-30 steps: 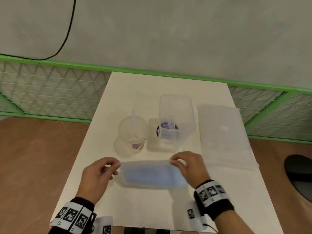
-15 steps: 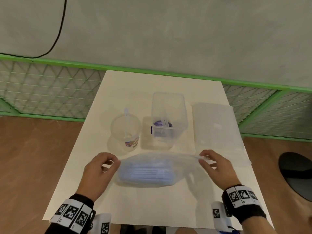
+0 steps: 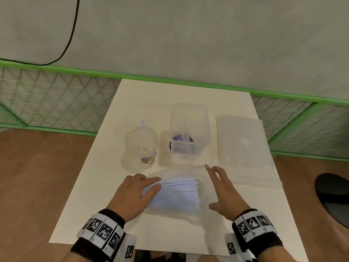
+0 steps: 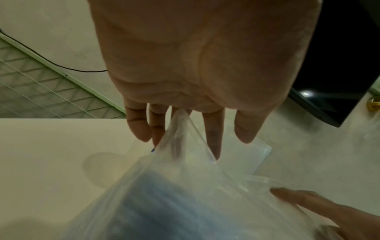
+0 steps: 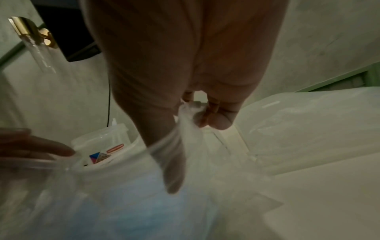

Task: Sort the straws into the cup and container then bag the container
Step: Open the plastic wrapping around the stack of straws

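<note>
The right hand (image 3: 224, 193) has come in from far out on the right and is now close to the left hand (image 3: 136, 195). The thin clear plastic packet (image 3: 179, 191) between them has turned, so its open end now points away from the person. It was pulled out wide before; now it sits bunched up between the two hands.

The packet lies on the white desk (image 3: 105, 186), at the near side. The long pale blue straws (image 3: 181, 188) are inside it, in a neat pile.

The left hand lies flat on the left side of the packet. Its fingers (image 4: 213, 134) are almost straight, and a bit of the packet's thin plastic is pinched between two of them. The right hand is on the right side. Its fingers (image 5: 216, 116) are curled tight round a bunched bit of the packet's edge.

Behind the packet stands a round clear plastic cup (image 3: 140, 146) with a small colourful picture on it. One straw stands in it. Just right of the cup is a tall clear plastic box-shaped container (image 3: 189, 129) with a few straws leaning inside. Further right, a big flat clear plastic bag (image 3: 243, 144) lies on the desk.

A green wire fence (image 3: 56, 103) runs behind the desk, in front of a grey wall
</note>
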A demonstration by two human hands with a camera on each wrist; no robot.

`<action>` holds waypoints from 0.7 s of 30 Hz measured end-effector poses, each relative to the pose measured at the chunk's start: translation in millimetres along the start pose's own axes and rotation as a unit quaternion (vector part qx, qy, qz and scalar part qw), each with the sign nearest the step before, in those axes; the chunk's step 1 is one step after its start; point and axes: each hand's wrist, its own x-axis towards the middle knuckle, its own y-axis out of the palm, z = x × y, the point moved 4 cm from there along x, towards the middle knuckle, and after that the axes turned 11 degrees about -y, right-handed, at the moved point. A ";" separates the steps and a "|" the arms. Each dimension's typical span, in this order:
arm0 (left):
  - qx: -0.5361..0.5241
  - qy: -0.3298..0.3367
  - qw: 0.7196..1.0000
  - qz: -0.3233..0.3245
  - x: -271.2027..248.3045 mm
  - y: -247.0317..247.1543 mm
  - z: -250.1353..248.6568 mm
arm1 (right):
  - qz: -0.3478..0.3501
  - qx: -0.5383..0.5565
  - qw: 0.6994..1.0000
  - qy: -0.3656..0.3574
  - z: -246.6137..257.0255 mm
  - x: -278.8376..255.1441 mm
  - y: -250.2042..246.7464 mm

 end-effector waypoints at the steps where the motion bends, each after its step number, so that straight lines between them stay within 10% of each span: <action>1: 0.005 -0.008 1.000 0.010 0.3 1.4 -0.8 | -0.003 0.006 1.000 -0.006 1.2 -1.7 2.2; 14: -0.075 0.027 0.979 -0.188 -5.7 -11.6 -14.3 | -0.156 -0.107 0.982 0.013 13.5 -24.3 -19.6; 21: 0.072 -0.060 0.995 -0.041 0.5 32.9 11.7 | -0.056 -0.095 0.993 0.049 8.7 -27.7 19.1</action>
